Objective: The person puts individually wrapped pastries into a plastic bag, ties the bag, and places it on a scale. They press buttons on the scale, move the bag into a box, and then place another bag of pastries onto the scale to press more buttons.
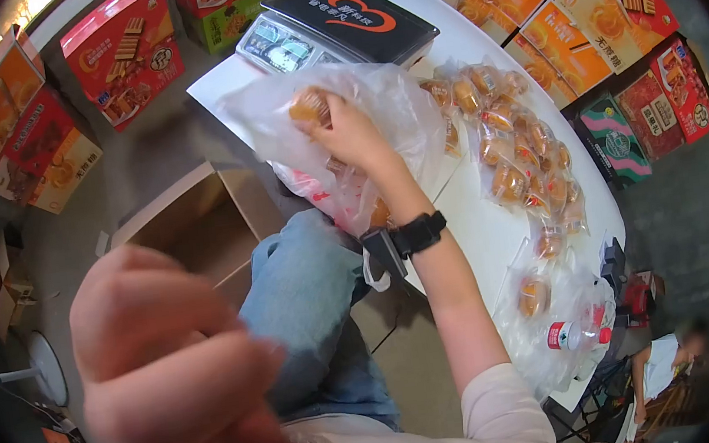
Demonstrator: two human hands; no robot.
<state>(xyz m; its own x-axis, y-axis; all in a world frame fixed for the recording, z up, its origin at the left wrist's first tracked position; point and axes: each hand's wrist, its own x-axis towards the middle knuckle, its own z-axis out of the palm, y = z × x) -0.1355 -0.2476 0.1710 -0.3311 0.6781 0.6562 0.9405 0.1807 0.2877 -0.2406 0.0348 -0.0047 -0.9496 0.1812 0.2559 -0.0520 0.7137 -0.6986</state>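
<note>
My right hand grips a wrapped golden-brown bun at a large, translucent plastic bag. More brown round shapes show through the lower part of this bag, which has red print. A black band with a small device is on my right wrist. Very near the camera, my left hand looms large and blurred, its fingers curled; I cannot tell whether anything is in them. Many wrapped buns lie along the white table to the right of the bag.
A digital scale stands behind the bag. An open cardboard box is on the floor beside my leg. Red and orange printed cartons surround the table. A bottle lies among plastic bags; a person sits at lower right.
</note>
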